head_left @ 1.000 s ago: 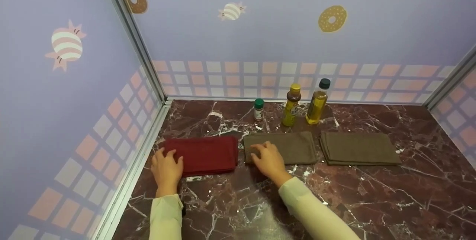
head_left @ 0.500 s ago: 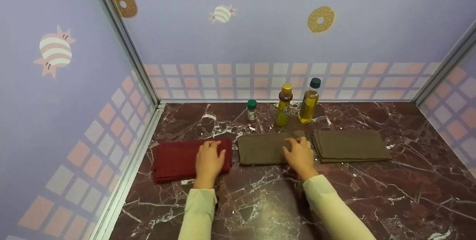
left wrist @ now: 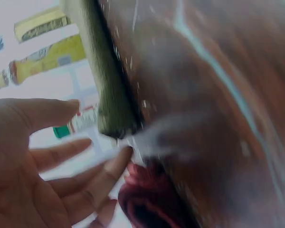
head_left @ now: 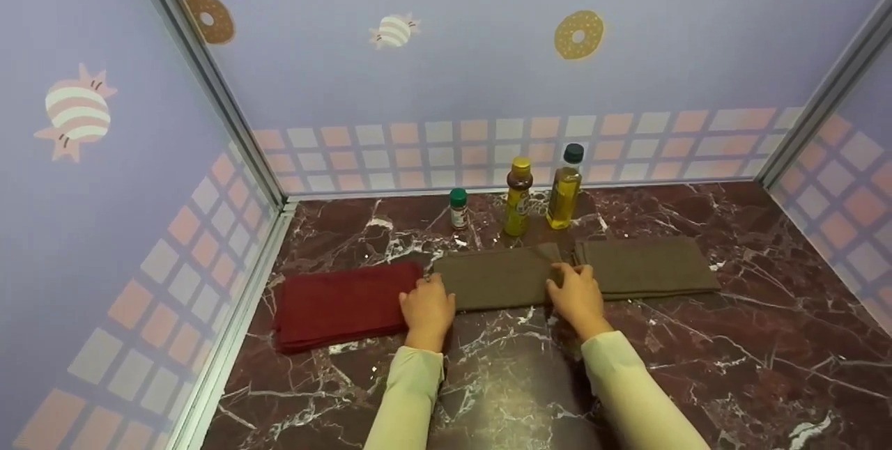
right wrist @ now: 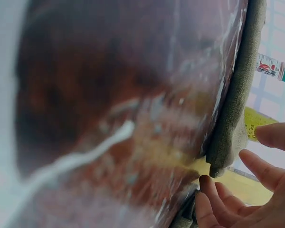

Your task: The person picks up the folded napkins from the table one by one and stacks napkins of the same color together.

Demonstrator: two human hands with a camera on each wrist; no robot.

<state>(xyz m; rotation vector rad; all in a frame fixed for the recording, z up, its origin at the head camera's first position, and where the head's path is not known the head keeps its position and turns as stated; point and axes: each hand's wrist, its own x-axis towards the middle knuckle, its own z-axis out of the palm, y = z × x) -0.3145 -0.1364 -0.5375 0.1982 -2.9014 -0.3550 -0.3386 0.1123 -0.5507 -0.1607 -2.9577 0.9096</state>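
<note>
The left hand [head_left: 426, 308] and the right hand [head_left: 576, 295] sat at either end of the middle folded olive-brown cloth [head_left: 496, 276] on the dark red marble counter [head_left: 732, 359], fingers loose and spread, gripping nothing. Behind it stood three bottles [head_left: 517, 197]; their labels were too small to read.

Head view bright and even; both wrist views blurred.
</note>
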